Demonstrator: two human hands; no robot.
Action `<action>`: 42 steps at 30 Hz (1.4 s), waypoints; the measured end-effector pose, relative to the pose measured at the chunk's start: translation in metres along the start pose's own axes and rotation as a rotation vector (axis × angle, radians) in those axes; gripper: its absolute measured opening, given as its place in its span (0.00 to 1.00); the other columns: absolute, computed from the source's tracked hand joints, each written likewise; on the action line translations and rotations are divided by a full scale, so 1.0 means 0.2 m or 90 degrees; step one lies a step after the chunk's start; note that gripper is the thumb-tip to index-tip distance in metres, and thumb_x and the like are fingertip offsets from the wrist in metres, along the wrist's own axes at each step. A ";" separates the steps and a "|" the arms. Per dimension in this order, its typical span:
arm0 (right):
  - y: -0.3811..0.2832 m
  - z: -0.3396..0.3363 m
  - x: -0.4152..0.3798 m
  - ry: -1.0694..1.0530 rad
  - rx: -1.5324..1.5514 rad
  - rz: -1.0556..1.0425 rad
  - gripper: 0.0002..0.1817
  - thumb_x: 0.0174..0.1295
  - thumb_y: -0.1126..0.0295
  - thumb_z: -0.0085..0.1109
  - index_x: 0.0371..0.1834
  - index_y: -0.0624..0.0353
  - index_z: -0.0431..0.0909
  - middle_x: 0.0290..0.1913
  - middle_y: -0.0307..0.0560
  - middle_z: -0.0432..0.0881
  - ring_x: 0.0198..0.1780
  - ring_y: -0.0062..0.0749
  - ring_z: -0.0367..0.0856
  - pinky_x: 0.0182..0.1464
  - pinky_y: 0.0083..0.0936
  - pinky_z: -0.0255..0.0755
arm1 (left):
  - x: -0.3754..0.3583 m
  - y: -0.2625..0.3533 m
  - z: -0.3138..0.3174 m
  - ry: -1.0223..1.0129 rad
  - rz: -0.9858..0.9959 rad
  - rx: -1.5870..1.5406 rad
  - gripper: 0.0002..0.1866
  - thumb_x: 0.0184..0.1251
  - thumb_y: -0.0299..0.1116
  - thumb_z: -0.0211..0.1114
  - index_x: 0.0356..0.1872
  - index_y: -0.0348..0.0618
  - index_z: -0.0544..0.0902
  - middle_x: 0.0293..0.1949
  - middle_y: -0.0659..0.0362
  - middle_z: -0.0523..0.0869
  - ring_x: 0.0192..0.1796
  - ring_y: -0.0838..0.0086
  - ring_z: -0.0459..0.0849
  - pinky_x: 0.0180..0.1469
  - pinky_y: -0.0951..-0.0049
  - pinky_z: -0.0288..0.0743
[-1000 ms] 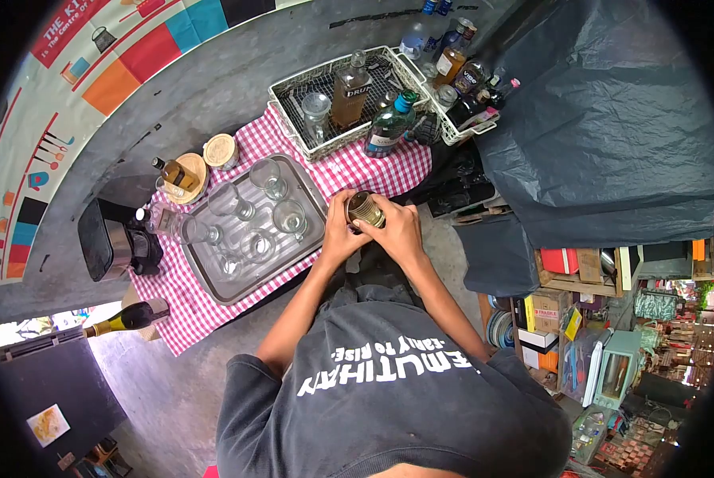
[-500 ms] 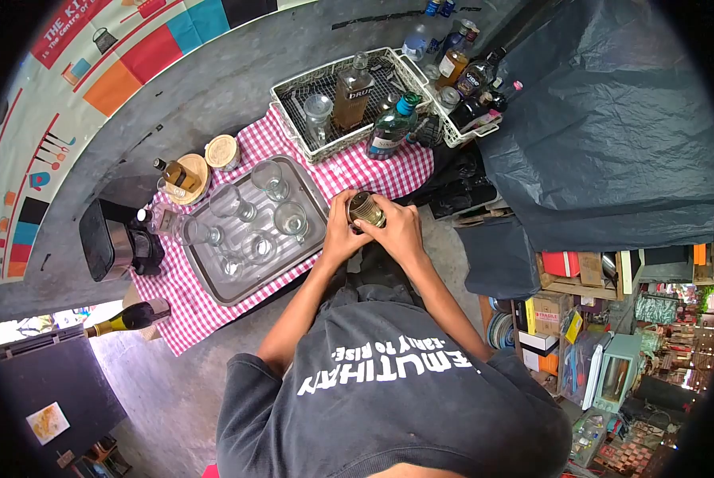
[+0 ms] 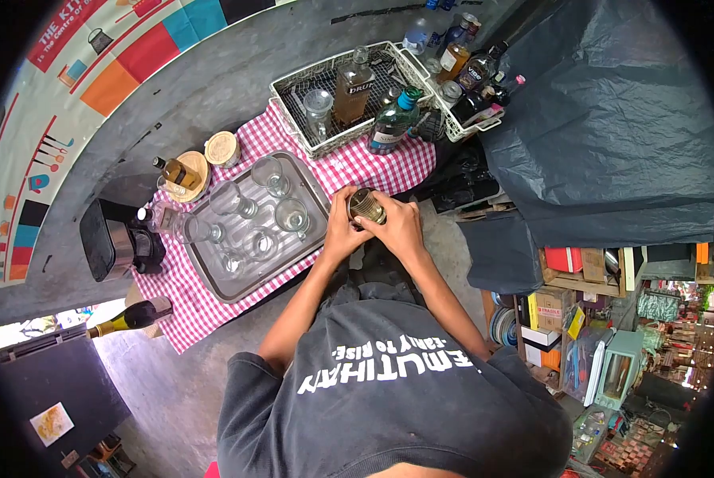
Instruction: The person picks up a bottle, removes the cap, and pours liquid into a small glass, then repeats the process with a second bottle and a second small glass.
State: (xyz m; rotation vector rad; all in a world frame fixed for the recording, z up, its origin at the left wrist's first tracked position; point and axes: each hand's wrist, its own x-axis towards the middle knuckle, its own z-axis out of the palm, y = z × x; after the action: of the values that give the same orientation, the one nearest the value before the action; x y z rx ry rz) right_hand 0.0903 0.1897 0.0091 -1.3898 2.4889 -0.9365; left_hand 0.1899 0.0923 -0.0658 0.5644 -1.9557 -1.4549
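Note:
Close in front of my body, my left hand (image 3: 342, 225) and my right hand (image 3: 397, 229) are closed round a small ribbed glass (image 3: 369, 209) with a dark rim and a yellowish tint. My left fingers wrap its left side; the right fingers cover its right and lower side. Just left of my hands lies a grey-brown tray (image 3: 312, 177) bearing several clear glasses, among them a glass mug (image 3: 291, 216) nearest my left hand. Beyond my hands, a green bottle (image 3: 390, 126) with a turquoise cap stands by a white wire basket (image 3: 287, 125).
A red-checked cloth (image 3: 183, 325) covers the table. The basket holds a brown bottle (image 3: 352, 94) and a clear glass (image 3: 318, 110). More bottles crowd the back right. A black container (image 3: 106, 239) and a dark wine bottle (image 3: 143, 314) are at the left end. Dark sheeting (image 3: 596, 143) hangs right.
Both hands stay closed round the glass, which is turned slightly. The view has shifted a little.

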 end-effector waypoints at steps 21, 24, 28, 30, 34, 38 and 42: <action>-0.04 -0.02 0.01 -0.015 0.013 -0.005 0.26 0.48 0.58 0.77 0.48 0.58 0.82 0.36 0.52 0.88 0.37 0.48 0.87 0.44 0.42 0.75 | 0.00 -0.05 -0.02 0.013 0.065 0.011 0.46 0.40 0.32 0.80 0.64 0.34 0.67 0.59 0.46 0.73 0.63 0.51 0.74 0.65 0.57 0.69; -0.04 -0.02 0.02 -0.017 0.020 -0.004 0.26 0.48 0.58 0.77 0.48 0.58 0.83 0.36 0.52 0.88 0.37 0.48 0.87 0.44 0.41 0.75 | 0.00 -0.04 -0.02 0.010 0.070 0.010 0.45 0.40 0.32 0.80 0.64 0.34 0.68 0.59 0.46 0.73 0.63 0.51 0.74 0.65 0.57 0.69; -0.03 -0.01 0.02 -0.013 0.020 -0.013 0.26 0.47 0.59 0.77 0.48 0.59 0.83 0.36 0.52 0.88 0.37 0.47 0.87 0.43 0.40 0.75 | 0.00 -0.04 -0.02 0.013 0.076 0.017 0.44 0.40 0.33 0.80 0.63 0.33 0.68 0.59 0.46 0.73 0.63 0.51 0.74 0.65 0.57 0.69; -0.02 -0.01 0.02 -0.012 0.014 -0.016 0.26 0.47 0.59 0.77 0.48 0.59 0.83 0.36 0.52 0.88 0.37 0.47 0.87 0.43 0.40 0.75 | 0.00 -0.04 -0.02 0.010 0.068 0.011 0.43 0.41 0.33 0.79 0.63 0.34 0.69 0.59 0.46 0.74 0.63 0.51 0.74 0.65 0.57 0.69; -0.01 0.00 0.02 -0.004 0.017 -0.017 0.25 0.48 0.60 0.77 0.48 0.60 0.83 0.36 0.52 0.88 0.37 0.47 0.87 0.43 0.40 0.75 | 0.00 -0.03 -0.01 0.013 0.044 0.011 0.43 0.41 0.33 0.79 0.62 0.34 0.70 0.59 0.46 0.74 0.63 0.51 0.75 0.64 0.57 0.69; -0.03 -0.01 0.02 -0.005 0.012 -0.019 0.25 0.47 0.61 0.77 0.47 0.60 0.82 0.35 0.52 0.88 0.37 0.47 0.87 0.42 0.39 0.76 | 0.00 -0.03 -0.01 0.018 0.053 0.012 0.42 0.41 0.33 0.79 0.62 0.35 0.70 0.58 0.47 0.74 0.62 0.52 0.75 0.64 0.57 0.70; -0.01 -0.01 0.02 -0.003 0.015 -0.021 0.24 0.47 0.61 0.77 0.46 0.59 0.82 0.35 0.53 0.87 0.36 0.47 0.87 0.41 0.39 0.76 | 0.00 -0.02 0.00 0.017 0.063 0.003 0.42 0.41 0.33 0.79 0.62 0.35 0.71 0.58 0.47 0.74 0.61 0.52 0.75 0.63 0.58 0.70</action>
State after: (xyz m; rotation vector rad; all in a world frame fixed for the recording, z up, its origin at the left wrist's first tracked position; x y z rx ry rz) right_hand 0.0897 0.1868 0.0125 -1.4274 2.4519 -0.9644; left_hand 0.1904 0.0903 -0.0701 0.4803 -1.9392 -1.3752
